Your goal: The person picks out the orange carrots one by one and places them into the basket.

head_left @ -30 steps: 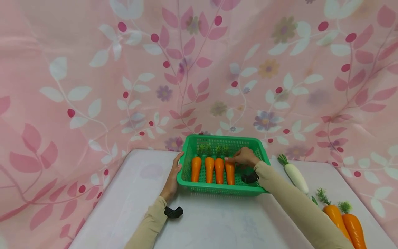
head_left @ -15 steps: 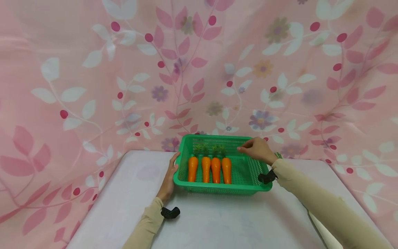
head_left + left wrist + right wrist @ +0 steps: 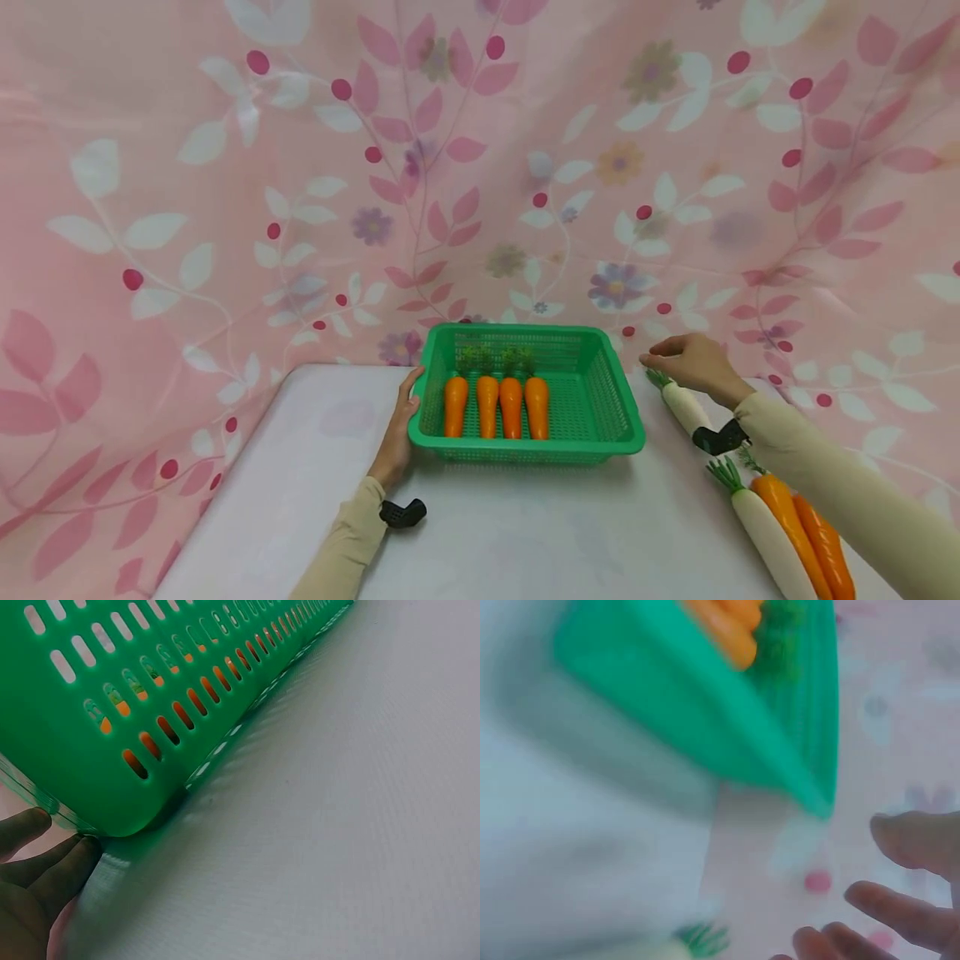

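Lying on the white bench (image 3: 525, 533) just right of the green basket (image 3: 615, 417), the white radish (image 3: 682, 404) points its green leafy top toward the patterned backdrop. The right hand (image 3: 693, 362) hovers over that leafy end, its fingers (image 3: 654, 360) spread and loosely extended, reaching down to the tuft; whether they touch it cannot be told. In the blurred right wrist view the fingers (image 3: 900, 915) are apart with nothing held between them, and the radish's green top (image 3: 701, 939) sits just below them, the basket's corner (image 3: 810, 787) close by.

Inside the basket four orange carrots (image 3: 495, 406) lie side by side in its left half, tips toward the person, green tops toward the far wall. The left hand (image 3: 397, 437) rests against the basket's left rim, fingers straight along it and the thumb at the edge. The left wrist view shows those fingers (image 3: 37, 862) touching the basket's lower corner (image 3: 90, 810) where it meets the bench.

Nearer the person, at the right edge of the bench, a second white radish (image 3: 765, 533) and two more carrots (image 3: 806, 533) lie together, well apart from the basket. A pink floral cloth (image 3: 225, 167) hangs behind everything.
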Available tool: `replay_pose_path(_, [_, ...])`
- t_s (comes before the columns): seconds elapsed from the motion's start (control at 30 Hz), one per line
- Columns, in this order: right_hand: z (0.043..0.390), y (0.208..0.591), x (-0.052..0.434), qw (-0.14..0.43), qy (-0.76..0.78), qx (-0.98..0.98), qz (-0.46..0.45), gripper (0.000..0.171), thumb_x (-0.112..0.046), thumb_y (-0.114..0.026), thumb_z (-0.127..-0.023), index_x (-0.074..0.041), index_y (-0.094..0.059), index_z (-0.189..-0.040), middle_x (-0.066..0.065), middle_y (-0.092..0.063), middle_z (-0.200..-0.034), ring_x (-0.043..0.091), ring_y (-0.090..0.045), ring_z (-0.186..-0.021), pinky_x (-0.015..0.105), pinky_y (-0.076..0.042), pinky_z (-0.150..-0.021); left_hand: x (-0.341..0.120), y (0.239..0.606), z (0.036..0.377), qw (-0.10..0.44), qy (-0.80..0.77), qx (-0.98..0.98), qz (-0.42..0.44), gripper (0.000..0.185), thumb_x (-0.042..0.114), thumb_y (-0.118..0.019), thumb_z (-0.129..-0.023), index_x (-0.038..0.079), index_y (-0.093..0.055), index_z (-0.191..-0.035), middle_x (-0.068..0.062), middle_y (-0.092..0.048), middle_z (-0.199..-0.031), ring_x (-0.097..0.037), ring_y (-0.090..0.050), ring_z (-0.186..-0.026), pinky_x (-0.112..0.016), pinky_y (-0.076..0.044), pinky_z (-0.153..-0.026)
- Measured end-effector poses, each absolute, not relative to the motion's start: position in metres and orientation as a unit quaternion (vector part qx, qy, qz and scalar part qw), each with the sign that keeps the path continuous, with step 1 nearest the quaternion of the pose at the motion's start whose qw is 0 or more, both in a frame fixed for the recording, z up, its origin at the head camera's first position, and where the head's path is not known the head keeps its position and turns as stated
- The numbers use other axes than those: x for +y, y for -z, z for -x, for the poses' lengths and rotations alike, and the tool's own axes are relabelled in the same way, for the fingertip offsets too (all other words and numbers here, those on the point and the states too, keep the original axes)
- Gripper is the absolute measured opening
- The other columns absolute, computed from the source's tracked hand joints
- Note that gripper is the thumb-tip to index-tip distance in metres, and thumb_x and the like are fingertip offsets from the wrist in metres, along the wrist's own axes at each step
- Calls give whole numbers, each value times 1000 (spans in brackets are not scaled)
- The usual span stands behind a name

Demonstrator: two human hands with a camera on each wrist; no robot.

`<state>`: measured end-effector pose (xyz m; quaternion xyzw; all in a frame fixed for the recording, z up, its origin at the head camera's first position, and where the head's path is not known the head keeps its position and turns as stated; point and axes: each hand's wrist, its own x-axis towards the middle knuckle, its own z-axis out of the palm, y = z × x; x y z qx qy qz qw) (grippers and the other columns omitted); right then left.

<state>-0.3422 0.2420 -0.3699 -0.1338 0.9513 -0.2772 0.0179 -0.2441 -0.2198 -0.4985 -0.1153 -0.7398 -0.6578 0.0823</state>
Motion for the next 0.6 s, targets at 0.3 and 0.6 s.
replay_pose_path(0.3, [322, 374, 303, 89, 256, 956, 114, 62, -45, -64, -94, 7, -62, -126, 27, -65, -119, 31, -66, -95, 41, -59, -70, -221, 501, 245, 77, 657, -741, 116, 51, 27, -24, -109, 24, -17, -159, 3, -9, -166, -26, -7, -151, -64, -6, -116])
replay_pose_path(0.6, [302, 377, 347, 158, 224, 959, 71, 76, -54, -68, -87, 10, -59, -125, 30, -64, -115, 35, -69, -91, 45, -59, -68, -219, 500, 243, 83, 661, -738, 110, 51, 24, -24, -108, 24, -18, -159, -1, -10, -166, -26, -7, -151, -65, -5, -115])
